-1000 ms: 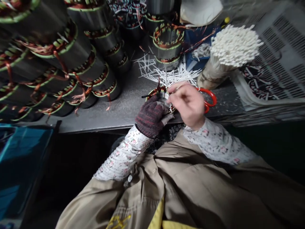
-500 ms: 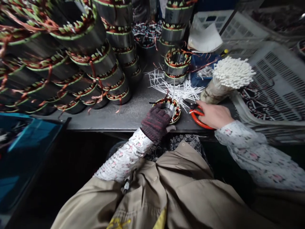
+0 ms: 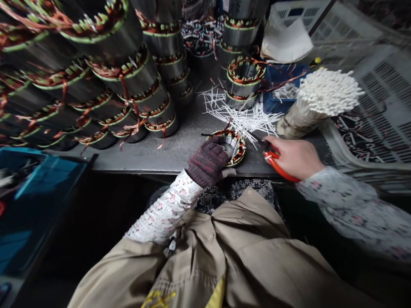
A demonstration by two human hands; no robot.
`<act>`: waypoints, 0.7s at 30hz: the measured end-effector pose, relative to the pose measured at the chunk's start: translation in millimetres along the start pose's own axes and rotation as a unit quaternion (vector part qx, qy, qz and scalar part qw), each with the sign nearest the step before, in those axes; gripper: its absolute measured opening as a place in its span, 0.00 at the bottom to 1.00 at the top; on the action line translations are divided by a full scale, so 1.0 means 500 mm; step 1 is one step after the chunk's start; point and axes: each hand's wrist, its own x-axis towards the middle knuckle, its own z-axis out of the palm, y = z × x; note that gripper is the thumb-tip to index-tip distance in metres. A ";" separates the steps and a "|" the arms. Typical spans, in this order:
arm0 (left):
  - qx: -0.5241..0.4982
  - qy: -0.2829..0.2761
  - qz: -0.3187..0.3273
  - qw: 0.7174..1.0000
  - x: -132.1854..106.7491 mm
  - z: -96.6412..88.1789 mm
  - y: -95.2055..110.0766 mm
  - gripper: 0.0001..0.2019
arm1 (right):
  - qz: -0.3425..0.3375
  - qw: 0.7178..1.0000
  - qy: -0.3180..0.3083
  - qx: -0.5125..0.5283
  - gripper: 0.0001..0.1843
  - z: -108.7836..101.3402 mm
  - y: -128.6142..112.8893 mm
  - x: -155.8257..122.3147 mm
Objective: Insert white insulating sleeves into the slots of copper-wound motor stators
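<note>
My left hand (image 3: 208, 160), in a dark knitted glove, grips the near left rim of a motor stator (image 3: 238, 157) wound with copper wire. The stator lies on the bench near its front edge, and a white tie strip crosses its opening. My bare right hand (image 3: 293, 156) is closed round red-handled pliers (image 3: 272, 159), whose dark jaws point left towards the stator but stay apart from it. Behind the stator, loose white strips (image 3: 248, 119) lie scattered on the bench. The glove hides part of the stator's left side.
Tall stacks of wound stators (image 3: 141, 102) fill the left side. A shorter stator stack (image 3: 245, 81) stands behind the strips. To the right are a bundle of white strips (image 3: 330, 92), a blue bin (image 3: 271, 105) and a pale plastic basket (image 3: 385, 160). A teal crate (image 3: 48, 171) is at lower left.
My right hand and the pliers have shifted a little to the right, away from the stator. The whole view has tilted slightly; my left hand keeps its hold on the stator.
</note>
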 end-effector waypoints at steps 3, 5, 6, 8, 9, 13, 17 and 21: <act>-0.028 0.021 -0.011 0.999 -0.003 0.001 0.000 0.27 | -0.084 0.996 0.023 0.004 0.29 0.005 0.026 -0.024; -0.050 0.028 -0.030 0.998 -0.006 0.001 0.000 0.27 | -0.096 0.995 0.022 -0.032 0.30 0.006 0.030 -0.033; -0.059 0.030 -0.037 0.997 -0.006 0.001 0.001 0.27 | -0.088 0.995 0.015 -0.047 0.30 0.005 0.029 -0.035; -0.067 0.029 -0.045 0.996 -0.006 0.002 0.002 0.27 | -0.076 0.996 -0.003 -0.055 0.30 0.001 0.026 -0.039; -0.067 0.029 -0.045 0.996 -0.005 0.003 0.002 0.27 | -0.080 0.996 -0.007 -0.049 0.31 -0.002 0.024 -0.040; -0.051 0.034 -0.038 0.997 -0.002 0.009 -0.001 0.27 | -0.167 0.985 0.015 -0.042 0.31 -0.021 0.012 -0.044; -0.052 0.029 -0.042 0.997 -0.004 0.011 -0.005 0.28 | -0.201 0.977 0.003 -0.068 0.26 -0.031 -0.009 -0.043; -0.055 -0.003 -0.046 0.997 0.002 -0.004 0.001 0.27 | -0.093 0.995 -0.025 0.007 0.22 -0.013 -0.007 -0.036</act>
